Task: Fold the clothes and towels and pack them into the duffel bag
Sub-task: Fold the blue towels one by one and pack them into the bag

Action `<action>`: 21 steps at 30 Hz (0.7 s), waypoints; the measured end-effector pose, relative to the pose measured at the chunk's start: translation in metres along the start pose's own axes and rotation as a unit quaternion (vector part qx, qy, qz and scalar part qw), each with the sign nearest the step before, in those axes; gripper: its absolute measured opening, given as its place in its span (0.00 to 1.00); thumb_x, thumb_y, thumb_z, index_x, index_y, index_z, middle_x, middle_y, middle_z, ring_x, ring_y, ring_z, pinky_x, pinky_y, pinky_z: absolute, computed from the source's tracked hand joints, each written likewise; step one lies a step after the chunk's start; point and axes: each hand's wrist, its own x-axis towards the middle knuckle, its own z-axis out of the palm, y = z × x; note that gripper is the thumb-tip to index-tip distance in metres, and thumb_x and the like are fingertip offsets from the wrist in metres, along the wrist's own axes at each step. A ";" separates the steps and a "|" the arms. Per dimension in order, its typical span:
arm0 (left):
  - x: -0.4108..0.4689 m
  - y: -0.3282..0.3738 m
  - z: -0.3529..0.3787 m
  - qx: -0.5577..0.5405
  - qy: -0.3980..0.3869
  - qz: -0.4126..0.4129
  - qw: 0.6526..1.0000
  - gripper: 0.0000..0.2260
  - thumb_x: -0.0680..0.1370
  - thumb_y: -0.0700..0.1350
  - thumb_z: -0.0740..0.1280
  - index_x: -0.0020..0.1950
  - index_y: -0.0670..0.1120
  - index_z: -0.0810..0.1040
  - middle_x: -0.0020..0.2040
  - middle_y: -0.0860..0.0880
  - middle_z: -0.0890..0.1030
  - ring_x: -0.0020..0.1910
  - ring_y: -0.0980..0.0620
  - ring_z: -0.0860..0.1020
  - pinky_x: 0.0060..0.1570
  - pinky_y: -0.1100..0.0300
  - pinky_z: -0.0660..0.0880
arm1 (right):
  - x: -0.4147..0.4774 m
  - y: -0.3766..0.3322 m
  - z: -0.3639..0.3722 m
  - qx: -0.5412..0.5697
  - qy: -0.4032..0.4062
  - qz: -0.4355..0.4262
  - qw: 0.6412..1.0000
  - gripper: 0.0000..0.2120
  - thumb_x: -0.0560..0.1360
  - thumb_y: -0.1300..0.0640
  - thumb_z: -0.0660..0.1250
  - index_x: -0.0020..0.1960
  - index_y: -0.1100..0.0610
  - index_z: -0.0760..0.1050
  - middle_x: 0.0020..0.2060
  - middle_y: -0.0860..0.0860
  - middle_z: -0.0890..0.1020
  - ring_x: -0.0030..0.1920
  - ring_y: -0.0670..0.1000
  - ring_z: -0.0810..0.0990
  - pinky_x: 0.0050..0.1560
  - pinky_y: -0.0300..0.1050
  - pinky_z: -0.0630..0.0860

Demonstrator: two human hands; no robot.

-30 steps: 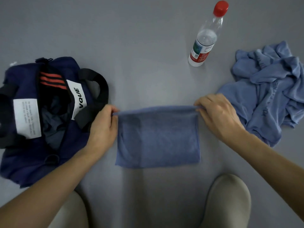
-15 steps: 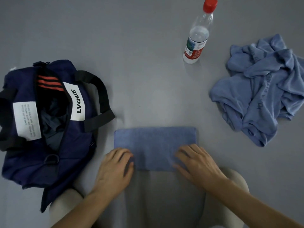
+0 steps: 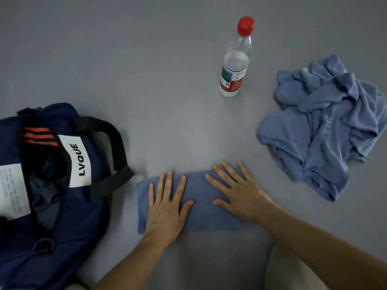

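I am watching left hand (image 3: 165, 208) and right hand (image 3: 238, 193) pressing flat, fingers straight, on the folded blue towel (image 3: 200, 190) under both palms. Duffel bag (image 3: 88, 218) is gaping just left of left hand.

A clear water bottle (image 3: 235, 68) with a red cap stands upright on the grey floor (image 3: 125, 59).

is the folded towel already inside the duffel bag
No, the folded blue towel lies beside the duffel bag, pressed flat under the left hand and right hand.
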 end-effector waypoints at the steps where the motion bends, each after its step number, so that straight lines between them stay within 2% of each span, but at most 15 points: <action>1: 0.003 -0.007 -0.002 -0.005 0.003 -0.009 1.000 0.30 0.83 0.65 0.43 0.82 0.57 0.43 0.83 0.46 0.45 0.81 0.47 0.41 0.78 0.45 0.38 | 0.000 0.001 -0.001 -0.002 -0.002 0.006 1.000 0.33 0.82 0.34 0.45 0.81 0.49 0.54 0.80 0.53 0.57 0.80 0.59 0.55 0.73 0.70 0.57; 3: 0.008 -0.025 -0.010 -0.006 0.009 -0.014 1.000 0.28 0.83 0.63 0.42 0.82 0.55 0.48 0.83 0.45 0.50 0.81 0.44 0.47 0.78 0.46 0.42 | 0.001 0.002 -0.002 -0.005 0.012 0.015 1.000 0.31 0.83 0.36 0.45 0.81 0.50 0.56 0.80 0.54 0.59 0.79 0.59 0.58 0.74 0.69 0.57; 5: 0.011 -0.044 -0.016 0.002 0.016 0.020 1.000 0.25 0.85 0.56 0.45 0.81 0.50 0.58 0.80 0.42 0.61 0.78 0.41 0.59 0.76 0.46 0.52 | 0.002 0.004 -0.003 -0.001 0.042 0.027 0.999 0.28 0.83 0.41 0.49 0.78 0.52 0.64 0.77 0.55 0.66 0.76 0.59 0.64 0.72 0.66 0.60; 8: 0.016 -0.062 -0.030 -0.011 0.053 0.052 0.997 0.22 0.80 0.46 0.55 0.74 0.45 0.72 0.68 0.42 0.76 0.64 0.40 0.76 0.65 0.48 0.69 | 0.004 0.016 -0.009 0.024 0.145 0.040 0.988 0.20 0.79 0.51 0.59 0.65 0.55 0.79 0.63 0.57 0.79 0.61 0.61 0.78 0.61 0.60 0.75; 10: 0.021 -0.068 -0.042 -0.021 0.053 0.039 0.998 0.22 0.79 0.48 0.57 0.71 0.48 0.75 0.60 0.47 0.79 0.55 0.44 0.77 0.57 0.48 0.74 | 0.005 0.022 -0.017 0.043 0.169 0.050 0.983 0.16 0.75 0.53 0.62 0.59 0.55 0.82 0.53 0.55 0.82 0.50 0.60 0.80 0.52 0.55 0.78; 11: 0.024 -0.069 -0.047 -0.033 0.048 0.033 0.998 0.21 0.78 0.50 0.58 0.70 0.50 0.76 0.58 0.49 0.79 0.53 0.46 0.75 0.56 0.49 0.75 | 0.006 0.022 -0.022 0.059 0.155 0.060 0.984 0.15 0.74 0.54 0.65 0.58 0.54 0.82 0.50 0.53 0.81 0.48 0.59 0.80 0.50 0.54 0.77; 15: 0.039 -0.070 -0.061 -0.094 -0.005 0.007 0.996 0.17 0.77 0.44 0.70 0.66 0.51 0.77 0.55 0.51 0.81 0.55 0.48 0.75 0.56 0.59 0.69 | 0.014 0.023 -0.041 0.143 0.056 0.155 0.976 0.11 0.75 0.53 0.70 0.57 0.51 0.78 0.49 0.50 0.80 0.52 0.56 0.76 0.54 0.52 0.69; 17: 0.048 -0.069 -0.067 -0.107 -0.012 0.005 0.994 0.14 0.77 0.42 0.71 0.62 0.50 0.80 0.53 0.51 0.81 0.54 0.48 0.77 0.54 0.60 0.69 | 0.018 0.029 -0.043 0.165 0.023 0.176 0.970 0.09 0.75 0.51 0.70 0.53 0.51 0.76 0.48 0.49 0.81 0.52 0.55 0.76 0.55 0.50 0.69; 19: 0.055 -0.067 -0.072 -0.108 0.007 -0.005 0.994 0.10 0.77 0.41 0.71 0.58 0.48 0.82 0.51 0.50 0.80 0.53 0.47 0.78 0.54 0.57 0.72 | 0.022 0.033 -0.044 0.178 0.019 0.176 0.968 0.07 0.75 0.52 0.70 0.51 0.52 0.77 0.46 0.50 0.81 0.51 0.56 0.77 0.53 0.51 0.71; 21: 0.060 -0.062 -0.076 -0.107 0.060 -0.011 0.992 0.07 0.77 0.41 0.70 0.55 0.46 0.82 0.50 0.48 0.78 0.51 0.45 0.78 0.53 0.53 0.73 | 0.024 0.039 -0.047 0.171 0.059 0.175 0.968 0.05 0.74 0.55 0.71 0.49 0.54 0.79 0.44 0.52 0.81 0.48 0.58 0.77 0.51 0.52 0.73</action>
